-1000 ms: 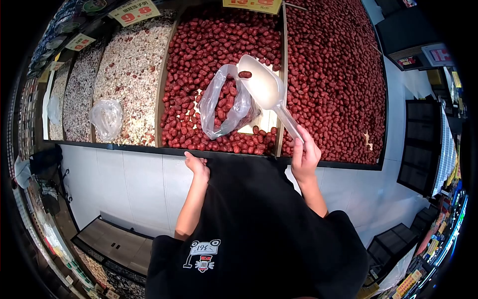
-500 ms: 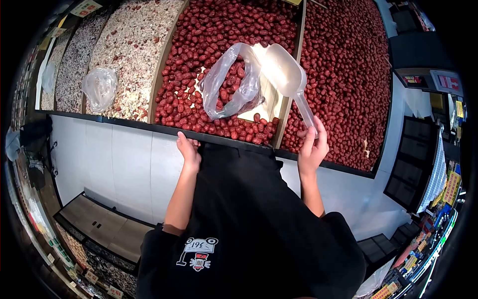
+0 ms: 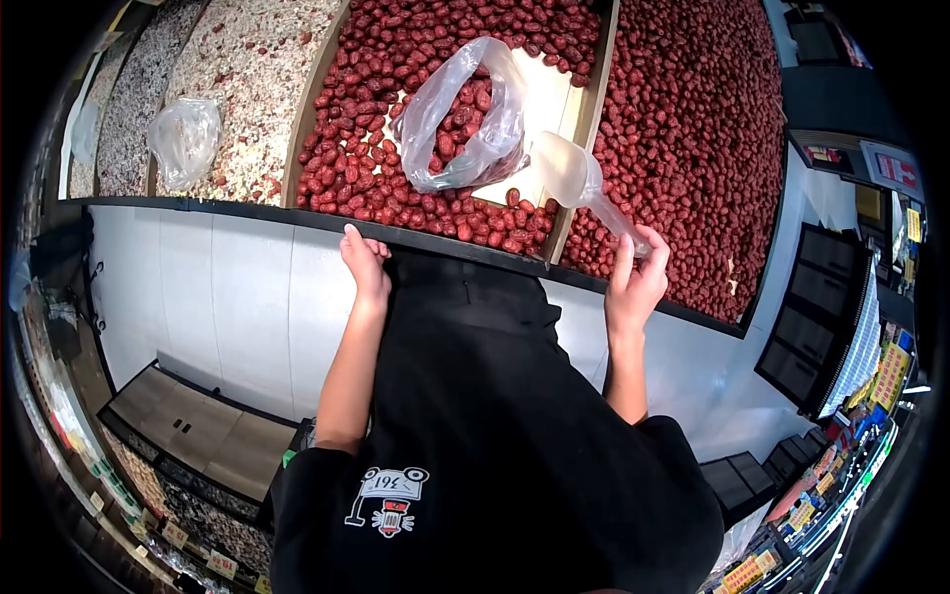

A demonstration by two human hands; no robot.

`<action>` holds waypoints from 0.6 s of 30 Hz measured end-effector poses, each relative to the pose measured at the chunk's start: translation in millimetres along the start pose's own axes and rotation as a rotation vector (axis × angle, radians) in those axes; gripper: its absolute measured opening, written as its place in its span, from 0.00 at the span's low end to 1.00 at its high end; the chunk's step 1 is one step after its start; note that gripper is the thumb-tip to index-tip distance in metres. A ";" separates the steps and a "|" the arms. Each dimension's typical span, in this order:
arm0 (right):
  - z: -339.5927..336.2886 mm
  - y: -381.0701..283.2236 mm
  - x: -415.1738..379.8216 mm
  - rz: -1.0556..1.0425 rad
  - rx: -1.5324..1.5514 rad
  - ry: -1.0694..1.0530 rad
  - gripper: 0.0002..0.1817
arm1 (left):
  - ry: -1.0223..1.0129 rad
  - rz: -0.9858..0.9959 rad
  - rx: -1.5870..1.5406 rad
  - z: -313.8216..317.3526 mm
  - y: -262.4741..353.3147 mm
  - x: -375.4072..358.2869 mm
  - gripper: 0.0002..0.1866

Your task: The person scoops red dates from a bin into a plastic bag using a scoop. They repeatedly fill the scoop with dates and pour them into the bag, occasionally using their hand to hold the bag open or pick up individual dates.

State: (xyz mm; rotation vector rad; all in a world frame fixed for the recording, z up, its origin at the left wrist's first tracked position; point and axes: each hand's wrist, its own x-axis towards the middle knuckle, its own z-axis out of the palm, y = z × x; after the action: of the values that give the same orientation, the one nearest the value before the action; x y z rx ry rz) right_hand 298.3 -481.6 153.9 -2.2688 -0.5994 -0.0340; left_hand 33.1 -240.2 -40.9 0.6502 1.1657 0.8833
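Note:
My right hand (image 3: 636,282) grips the handle of a translucent plastic scoop (image 3: 566,170). The scoop's bowl hangs over the wooden divider between two bins of dried red dates and looks empty. Just left of the bowl, an open clear plastic bag (image 3: 463,124) stands among the red dates (image 3: 381,203) in the middle bin, with dates showing through its mouth. My left hand (image 3: 366,262) is at the bin's black front edge (image 3: 435,241), fingers curled in and thumb up. Nothing shows in it.
More red dates (image 3: 693,129) fill the right bin. Left of the middle bin, a pale grain mix (image 3: 252,79) carries a crumpled clear bag (image 3: 186,142). Wooden dividers (image 3: 594,94) separate the bins. Dark cabinets (image 3: 816,307) stand at the right.
My right hand has tilted the scoop and drawn its bowl nearer to me, from beside the bag's far side to over the divider. The bins sit higher in view. My left hand stays by the edge.

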 end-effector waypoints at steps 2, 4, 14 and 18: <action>-5.9 -6.2 -0.8 -0.004 -0.018 0.003 0.14 | -0.019 -0.037 0.001 -3.7 -0.2 2.1 0.25; -11.4 -16.8 2.7 0.009 -0.020 -0.004 0.14 | -0.032 -0.067 0.010 -6.4 0.6 4.6 0.25; -33.2 -38.0 -5.1 0.160 -0.040 -0.159 0.14 | 0.004 -0.206 0.046 -9.2 5.2 10.1 0.25; -36.3 -38.4 -17.9 0.252 0.102 -0.117 0.16 | 0.051 -0.334 -0.022 -8.5 12.9 12.9 0.26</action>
State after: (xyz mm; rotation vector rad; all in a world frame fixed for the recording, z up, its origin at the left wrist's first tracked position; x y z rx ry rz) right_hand 271.7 -491.6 201.9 -2.2407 -0.3624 0.2499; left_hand 23.6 -222.5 -39.1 0.4006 1.2643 0.6303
